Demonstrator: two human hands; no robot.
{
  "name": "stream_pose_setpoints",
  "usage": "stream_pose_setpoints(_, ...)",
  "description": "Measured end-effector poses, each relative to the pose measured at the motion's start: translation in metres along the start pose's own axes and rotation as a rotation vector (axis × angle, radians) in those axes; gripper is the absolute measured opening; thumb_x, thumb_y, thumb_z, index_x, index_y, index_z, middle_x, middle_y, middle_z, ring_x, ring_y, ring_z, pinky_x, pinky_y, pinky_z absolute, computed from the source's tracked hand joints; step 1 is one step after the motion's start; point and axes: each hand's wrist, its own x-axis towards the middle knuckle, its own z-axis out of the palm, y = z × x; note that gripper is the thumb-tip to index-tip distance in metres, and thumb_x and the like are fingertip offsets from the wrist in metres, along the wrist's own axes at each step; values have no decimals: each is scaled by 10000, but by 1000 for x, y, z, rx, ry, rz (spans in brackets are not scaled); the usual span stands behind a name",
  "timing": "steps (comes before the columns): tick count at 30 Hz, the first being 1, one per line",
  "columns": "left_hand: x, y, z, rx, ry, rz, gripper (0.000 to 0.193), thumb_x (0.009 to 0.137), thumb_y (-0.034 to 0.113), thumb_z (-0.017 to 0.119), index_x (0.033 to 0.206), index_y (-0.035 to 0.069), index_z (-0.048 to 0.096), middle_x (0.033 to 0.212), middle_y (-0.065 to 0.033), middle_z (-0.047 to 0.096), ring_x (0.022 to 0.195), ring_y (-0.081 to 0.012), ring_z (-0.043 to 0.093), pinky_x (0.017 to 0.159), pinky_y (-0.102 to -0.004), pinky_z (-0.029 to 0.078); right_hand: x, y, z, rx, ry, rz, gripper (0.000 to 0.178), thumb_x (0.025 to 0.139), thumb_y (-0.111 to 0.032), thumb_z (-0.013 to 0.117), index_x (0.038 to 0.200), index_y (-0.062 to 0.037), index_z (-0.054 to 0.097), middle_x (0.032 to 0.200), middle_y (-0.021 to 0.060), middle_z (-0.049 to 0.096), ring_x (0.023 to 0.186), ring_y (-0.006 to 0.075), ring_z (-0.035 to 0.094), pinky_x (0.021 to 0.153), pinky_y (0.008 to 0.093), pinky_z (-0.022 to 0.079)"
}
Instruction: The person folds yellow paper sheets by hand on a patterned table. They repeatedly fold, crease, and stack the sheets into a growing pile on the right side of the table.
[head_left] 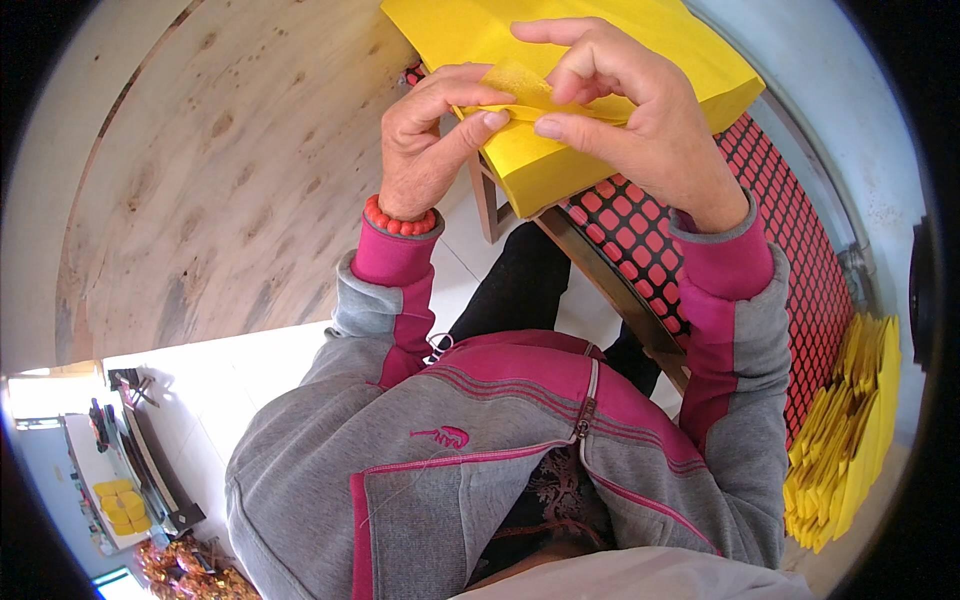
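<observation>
A yellow cloth-like bag or sheet [560,165], with a boxy folded edge, lies in front of me at the top of the view. My left hand [425,135] pinches a folded strip at its near corner between thumb and fingers. Close beside it, my right hand [640,115] has its thumb on the same strip, with curled fingers behind and one finger stretched out to the left. A thin, see-through yellow flap [518,82] stands up between the hands. The fingers partly hide the fold.
The yellow piece rests over a bench covered in red-and-black patterned cloth [640,225]. A stack of folded yellow pieces [845,440] stands at the right by the wall. To the left is a large wooden board [220,180]. More yellow items [122,507] lie far lower left.
</observation>
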Motion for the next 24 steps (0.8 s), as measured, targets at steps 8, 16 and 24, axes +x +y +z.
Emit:
stream_pose_setpoints(8,0,-1,1,-45,1,-18,159,898,37,743,1055,12,740,1140,-118,714,1064,-212,654,929,-332,497,1,10,6,-83,-20,-116,102,959,-91,649,986,4,626,1126,156,658,1085,246,653,865,317,506)
stream_pose_setpoints(16,0,1,3,-30,36,-55,239,879,45,769,1103,-1,698,1128,-107,708,1055,-182,649,926,-314,499,-1,9,7,-23,-30,42,146,975,-120,645,947,15,596,969,130,628,1020,236,644,858,320,489)
stream_pose_setpoints(24,-1,0,10,-182,130,-40,348,839,13,796,1122,22,592,1206,-135,664,1101,-196,637,959,-322,499,-1,11,11,50,-5,134,162,982,-126,653,945,18,588,953,73,624,862,122,598,788,266,486)
